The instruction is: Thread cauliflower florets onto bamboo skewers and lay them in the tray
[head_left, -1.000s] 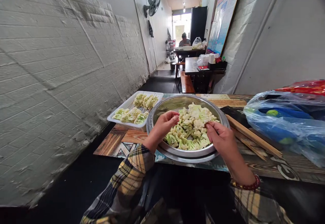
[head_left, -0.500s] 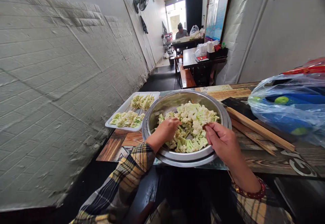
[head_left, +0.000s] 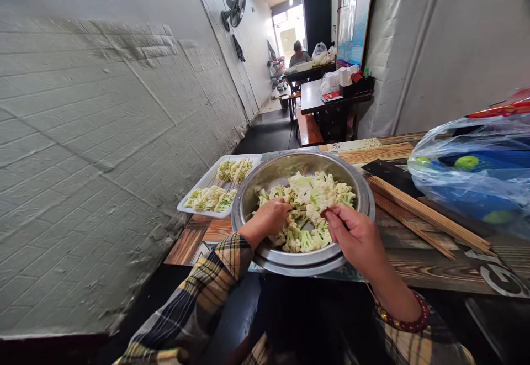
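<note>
A wide steel bowl (head_left: pixel 256 185) heaped with cauliflower florets (head_left: pixel 308 205) stands on the table in front of me. My left hand (head_left: pixel 269 218) reaches into the near left side of the heap, fingers curled down among the florets. My right hand (head_left: pixel 351 235) hovers over the near right side with fingers pinched together; it seems to grip a thin skewer, though I cannot make it out clearly.
A white tray (head_left: pixel 207 180) of skewered cauliflower lies left of the bowl, by the brick wall. A bundle of bamboo skewers (head_left: pixel 426 213) and a plastic bag (head_left: pixel 467 180) sit to the right. A person sits at a far table (head_left: pixel 298 54).
My left hand dropped from above the bowl's left side into the florets. The right hand stayed at the heap's near right edge. The view shifted slightly.
</note>
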Tool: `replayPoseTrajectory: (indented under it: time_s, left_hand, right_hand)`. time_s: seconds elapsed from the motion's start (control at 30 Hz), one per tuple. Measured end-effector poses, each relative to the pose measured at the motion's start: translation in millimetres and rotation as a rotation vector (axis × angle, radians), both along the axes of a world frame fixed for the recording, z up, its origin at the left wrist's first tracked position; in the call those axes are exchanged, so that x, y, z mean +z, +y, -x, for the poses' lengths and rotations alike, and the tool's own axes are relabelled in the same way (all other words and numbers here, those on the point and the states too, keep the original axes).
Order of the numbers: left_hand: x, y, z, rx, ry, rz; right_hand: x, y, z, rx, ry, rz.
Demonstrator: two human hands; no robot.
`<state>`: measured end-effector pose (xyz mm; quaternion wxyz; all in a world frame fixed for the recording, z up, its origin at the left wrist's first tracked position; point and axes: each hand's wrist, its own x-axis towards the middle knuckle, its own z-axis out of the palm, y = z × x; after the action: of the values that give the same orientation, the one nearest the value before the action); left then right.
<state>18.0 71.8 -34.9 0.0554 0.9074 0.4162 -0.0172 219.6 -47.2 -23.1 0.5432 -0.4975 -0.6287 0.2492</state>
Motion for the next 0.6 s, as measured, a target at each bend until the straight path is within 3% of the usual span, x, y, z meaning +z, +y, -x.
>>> replayPoseTrajectory:
  time_s: [0.3, 0.47, 0.6]
  left_hand:
    - [4.1, -0.7, 3.1, 0.059, -0.150, 0.053]
    - [-0.4, 1.7, 5.0, 0.107, -0.346, 0.098]
    - [7.1, 2.7, 5.5, 0.164, -0.557, 0.101]
  right_hand:
    - [-1.3, 1.1, 2.1, 0.019, 0.002, -0.023]
    - [-3.1, -0.5, 4.0, 0.045, 0.046, -0.002]
    - [-4.0, -0.3, 4.7, 0.062, 0.079, 0.010]
